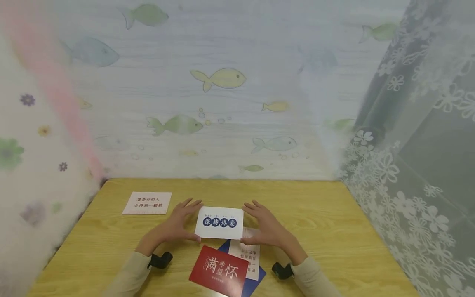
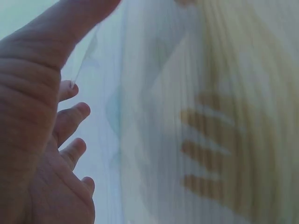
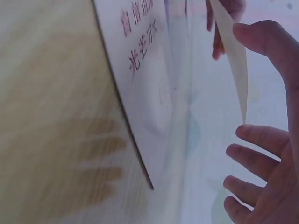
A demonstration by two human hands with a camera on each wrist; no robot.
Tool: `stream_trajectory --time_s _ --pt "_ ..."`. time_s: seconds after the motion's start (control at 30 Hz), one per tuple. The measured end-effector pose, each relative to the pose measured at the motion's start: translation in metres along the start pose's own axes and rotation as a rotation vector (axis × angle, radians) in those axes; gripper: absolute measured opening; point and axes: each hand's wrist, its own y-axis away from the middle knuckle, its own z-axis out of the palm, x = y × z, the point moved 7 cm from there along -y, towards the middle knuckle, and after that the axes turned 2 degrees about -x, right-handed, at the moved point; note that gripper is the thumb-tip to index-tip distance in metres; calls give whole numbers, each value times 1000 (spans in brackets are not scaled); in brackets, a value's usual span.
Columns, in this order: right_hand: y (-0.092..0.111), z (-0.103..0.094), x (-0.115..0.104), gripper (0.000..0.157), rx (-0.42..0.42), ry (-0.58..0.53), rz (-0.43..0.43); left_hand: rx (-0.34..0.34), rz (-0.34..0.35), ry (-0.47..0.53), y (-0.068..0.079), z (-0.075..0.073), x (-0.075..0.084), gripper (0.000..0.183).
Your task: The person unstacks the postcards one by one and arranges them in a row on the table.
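Observation:
A white card point(image 1: 219, 232) with white characters in dark blue circles is held up between both hands over the wooden table. At its left edge, my left hand point(image 1: 177, 225) grips it between thumb and forefinger. My right hand point(image 1: 268, 226) holds the opposite edge the same way. In the right wrist view the card point(image 3: 237, 65) appears nearly edge-on, raised off the table and slightly bowed, its edge against the thumb and forefinger. The other fingers of each hand are spread apart. Only a thin sliver of the card shows in the left wrist view, beside the left hand point(image 2: 37, 121).
Below the hands, a red card point(image 1: 219, 277) overlaps a blue card point(image 1: 257, 279) and a white card with red writing point(image 1: 254, 250). Another pale card point(image 1: 147, 208) lies at the back left of the table point(image 1: 315, 214). Fish-patterned sheeting point(image 1: 230, 111) rises behind.

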Motion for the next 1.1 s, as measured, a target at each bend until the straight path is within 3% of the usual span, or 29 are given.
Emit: stream_trajectory --time_s 0.13,0.4,0.53,0.8,1.1 --pt "-28 16 6 97 -48 -16 -30 -9 -3 -79 1 -12 -23 107" --pt "-83 43 10 96 -139 95 -16 -70 -68 -196 1 -33 -67 105" --pt "-106 47 3 96 -163 99 -3 -86 -83 -269 -2 -48 -78 102" --pt "-139 58 2 93 -187 113 33 -184 -181 -288 -11 -72 -95 99" --pt "-157 72 1 94 -260 114 69 -245 -235 -322 -11 -79 -113 103"
